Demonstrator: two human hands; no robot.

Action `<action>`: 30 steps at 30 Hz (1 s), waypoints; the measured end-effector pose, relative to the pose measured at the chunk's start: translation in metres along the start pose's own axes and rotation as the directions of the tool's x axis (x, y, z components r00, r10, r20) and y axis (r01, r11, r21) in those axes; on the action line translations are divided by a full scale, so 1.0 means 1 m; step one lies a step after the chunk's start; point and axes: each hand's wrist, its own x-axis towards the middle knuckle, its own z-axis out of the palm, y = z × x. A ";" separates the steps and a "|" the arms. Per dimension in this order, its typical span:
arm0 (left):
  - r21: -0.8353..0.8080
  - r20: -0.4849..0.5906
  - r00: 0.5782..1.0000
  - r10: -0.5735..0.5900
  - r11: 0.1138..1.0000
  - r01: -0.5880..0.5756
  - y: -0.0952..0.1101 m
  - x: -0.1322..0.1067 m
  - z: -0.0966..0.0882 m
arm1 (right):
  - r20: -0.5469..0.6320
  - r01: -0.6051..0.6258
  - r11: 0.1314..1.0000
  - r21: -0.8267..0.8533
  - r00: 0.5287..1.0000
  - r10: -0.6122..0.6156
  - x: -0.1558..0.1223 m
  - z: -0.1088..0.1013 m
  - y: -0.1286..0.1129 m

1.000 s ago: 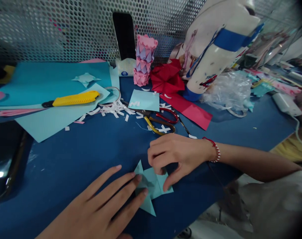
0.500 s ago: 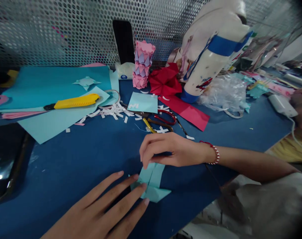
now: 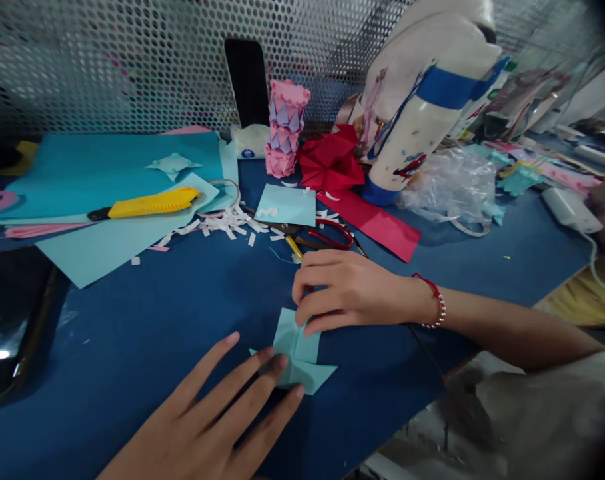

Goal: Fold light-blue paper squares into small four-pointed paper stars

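Observation:
A small light-blue folded paper piece (image 3: 298,357) lies on the dark blue table (image 3: 192,300) near the front edge. My left hand (image 3: 217,420) lies flat with fingers stretched out, its fingertips pressing the paper's lower left part. My right hand (image 3: 350,292), a beaded bracelet on its wrist, is curled over the paper's upper edge, with the fingertips pressing that edge down.
Behind the hands lie red-handled scissors (image 3: 327,239), white paper scraps (image 3: 227,221), a light-blue square (image 3: 287,205), a yellow utility knife (image 3: 147,203) on blue sheets, red paper (image 3: 367,220), a pink paper tower (image 3: 284,130) and a white bottle (image 3: 422,100). A dark tray (image 3: 7,320) sits left.
The paper piece was turned and refolded; it now lies lower and flatter. My right hand shifted from its right side to its top edge. My left hand stayed pressing it.

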 end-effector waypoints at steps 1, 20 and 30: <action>0.001 -0.002 1.000 -0.004 1.000 0.004 0.000 0.000 0.000 | 0.023 -0.002 1.000 -0.010 1.000 0.002 -0.001 -0.002 0.000; -0.055 0.031 0.998 -0.054 0.997 0.055 -0.001 -0.007 0.005 | 0.028 0.064 0.998 0.011 0.998 -0.064 0.003 0.004 0.003; -0.056 0.025 0.998 -0.062 0.996 0.063 0.001 -0.006 0.005 | 0.076 -0.077 0.991 0.110 0.995 0.069 0.005 0.013 -0.006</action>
